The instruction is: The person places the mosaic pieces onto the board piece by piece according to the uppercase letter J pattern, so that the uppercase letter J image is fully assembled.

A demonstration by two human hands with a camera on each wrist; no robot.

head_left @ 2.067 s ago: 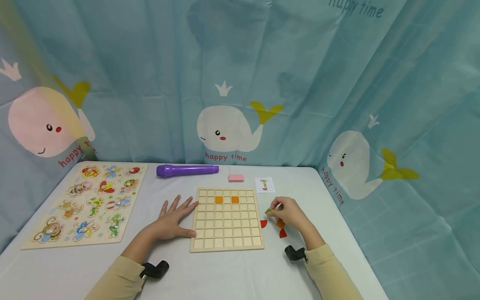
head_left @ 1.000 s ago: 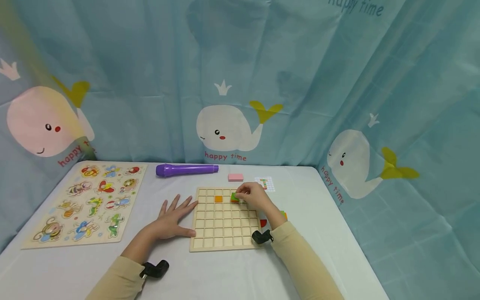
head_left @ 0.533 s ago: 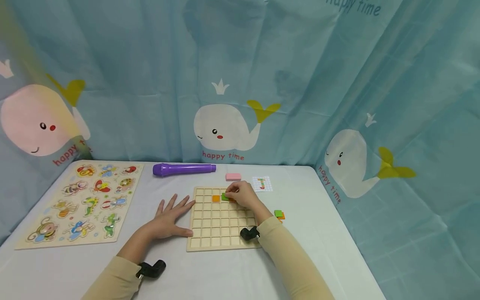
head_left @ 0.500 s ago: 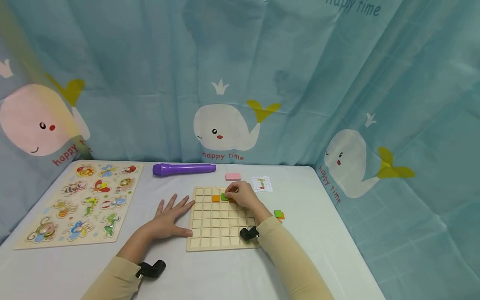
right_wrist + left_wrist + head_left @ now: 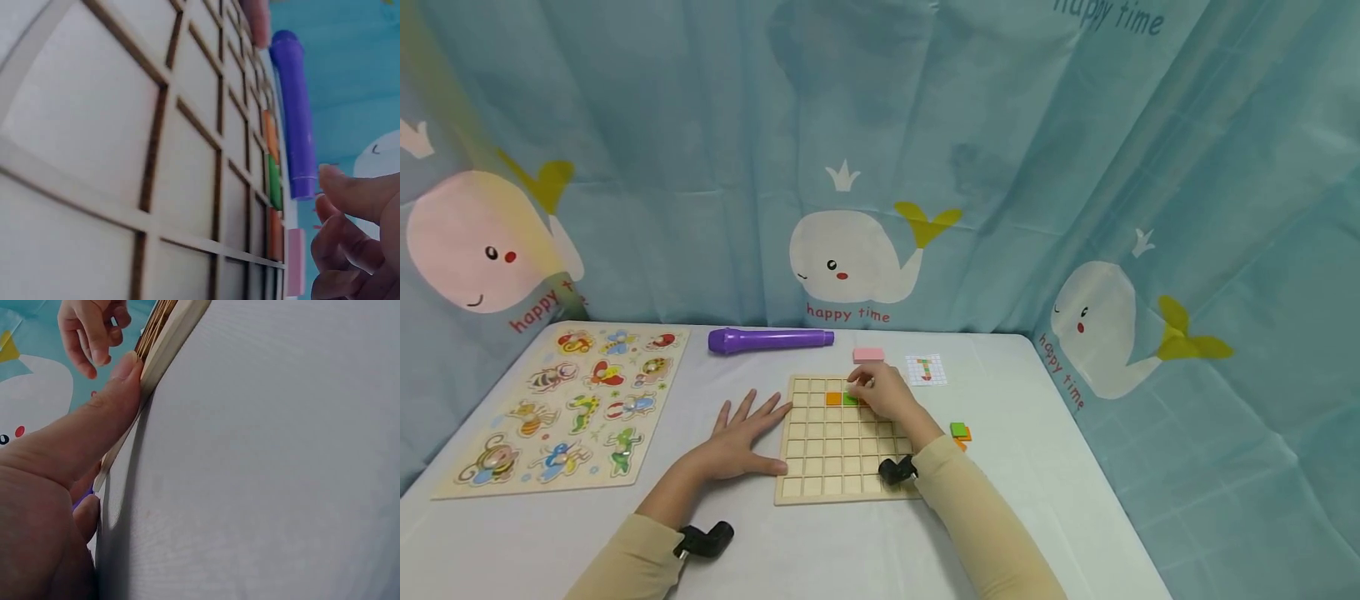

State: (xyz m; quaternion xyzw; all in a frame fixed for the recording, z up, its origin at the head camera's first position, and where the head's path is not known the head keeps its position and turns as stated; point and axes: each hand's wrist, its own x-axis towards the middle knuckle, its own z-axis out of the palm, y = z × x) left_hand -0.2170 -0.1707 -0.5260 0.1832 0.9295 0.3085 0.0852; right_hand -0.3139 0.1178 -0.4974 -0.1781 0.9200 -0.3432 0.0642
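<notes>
A wooden grid board [image 5: 823, 493] lies on the table, and my left hand [image 5: 737, 446] rests at its left edge with fingers spread. In the left wrist view the thumb [image 5: 103, 415] touches the board's side. Within one row near the far edge sit an orange square tile [image 5: 833, 399], a green square tile [image 5: 850, 399] and a second orange tile [image 5: 275, 232], mostly covered by my right hand in the head view. My right hand [image 5: 886, 393] hovers just over the green tile, fingers loosely bent, nothing between thumb and fingertips in the right wrist view.
Right of the board lies a small pile of tiles, a green tile [image 5: 958, 429] on top. Behind the board are a pattern card [image 5: 926, 370], a pink block [image 5: 868, 355] and a purple toy microphone [image 5: 771, 340]. An insect puzzle board [image 5: 568, 408] lies at left.
My right hand brought a green tile from the pile on the right, set it between the two orange tiles and let go, lifting slightly. My left hand stayed at the board's edge.
</notes>
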